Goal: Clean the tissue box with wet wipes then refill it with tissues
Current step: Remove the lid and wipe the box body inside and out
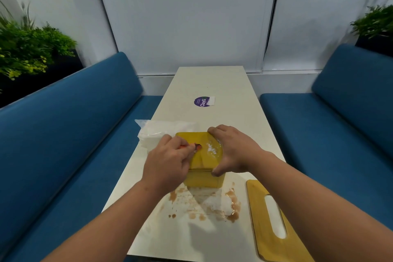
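Booth setting — blue cushioned benches [70, 125] run along both sides of a long white table [212, 83], pale blinds [187, 17] behind, green plants [27, 47] at the far left and far right corners. Yellow tissue box [204, 166] stands on the table near the middle, close to the viewer, with a white smear on its top face. Left hand [168, 166] lies over the box's left side, fingers curled, pinching something small with an orange-red bit showing at the fingertips; what it is cannot be told, too blurred. Right hand [231, 151] grips the box's right side, fingers wrapped over the far top edge and thumb on the near corner. Just behind the box on its left, touching or nearly so, sits a clear plastic pack of white tissues [157, 132]. Brown spill stains [212, 206] and a white wet patch spread across the table just in front of the box. Yellow lid [261, 219] with a long oval slot lies flat on the near right part of the table — apart from the box. Farther up the table, a round purple sticker [202, 101] with a small white piece beside it.
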### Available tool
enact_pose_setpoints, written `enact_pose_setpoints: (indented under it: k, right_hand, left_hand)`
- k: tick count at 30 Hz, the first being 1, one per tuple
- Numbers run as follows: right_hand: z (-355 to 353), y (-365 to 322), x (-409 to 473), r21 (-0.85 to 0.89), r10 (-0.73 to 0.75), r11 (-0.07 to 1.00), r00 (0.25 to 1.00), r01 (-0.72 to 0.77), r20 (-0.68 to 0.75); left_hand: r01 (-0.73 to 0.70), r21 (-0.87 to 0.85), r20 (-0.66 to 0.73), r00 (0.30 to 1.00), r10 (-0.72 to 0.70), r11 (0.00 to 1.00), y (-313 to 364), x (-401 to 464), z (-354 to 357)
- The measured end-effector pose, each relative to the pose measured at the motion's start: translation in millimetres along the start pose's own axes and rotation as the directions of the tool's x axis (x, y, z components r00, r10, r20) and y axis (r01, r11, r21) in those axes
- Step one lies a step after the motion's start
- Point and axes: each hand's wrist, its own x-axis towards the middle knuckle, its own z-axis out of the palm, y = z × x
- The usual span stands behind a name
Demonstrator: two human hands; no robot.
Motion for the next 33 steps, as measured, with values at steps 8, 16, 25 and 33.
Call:
enact_pose_setpoints:
  k: [8, 16, 25, 33]
  right_hand:
    - [3, 2, -3, 0.023, -0.01, 1.0, 1.0, 0.01, -0.03]
    - [18, 13, -7, 0.277, 0.048, 0.961, 0.996, -0.024, -0.081]
    - [37, 23, -7, 0.488, 0.172, 0.87, 0.973, -0.077, -0.152]
    - [41, 25, -4, 0.528, 0.164, 0.848, 0.967, -0.037, -0.195]
  left_hand:
    - [0.085, 0.007, -0.029, 0.996, -0.085, 0.996, -9, 4, -1]
    - [-0.045, 0.013, 0.081, 0.996, 0.044, 0.999, -9, -1, -7]
    - [-0.002, 0.051, 0.207, 0.978, -0.009, 0.999, -17, 58, -19]
    - [-0.24, 0.017, 0.448, 0.87, 0.207, 0.971, 12, 96, 4]
